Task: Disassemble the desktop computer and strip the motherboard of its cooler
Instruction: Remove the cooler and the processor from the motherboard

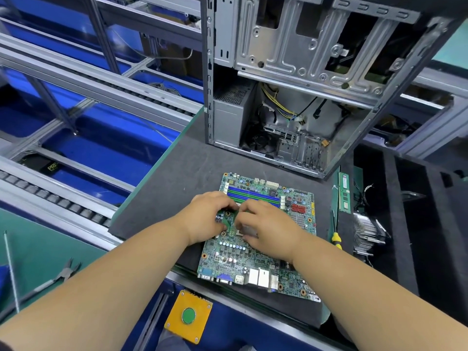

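Green motherboard (255,239) is lying flat on the dark foam mat (162,188) on the bench, port side hanging toward the near edge, RAM slots toward the far end. Both hands are bunched over the CPU socket area mid-board. Left hand (205,219) has its fingers curled down, pinching a small green piece right at the socket, thumb tucked under. Right hand (266,229) is touching the same spot from the other side, fingers bent and pressing on the board; can't tell if that grip is actually holding anything or just bracing.

Gutted computer case (291,84) stands open just behind the board, loose cables and a fan inside. Off to the right of the board: a yellow-handled screwdriver (335,234), a RAM stick (344,196) and a finned heatsink (366,231) sitting in the black tray, well apart from the board. Side cutters (63,274) lie on the green mat at left, and a green button (188,315) on a yellow plate is on the bench front.
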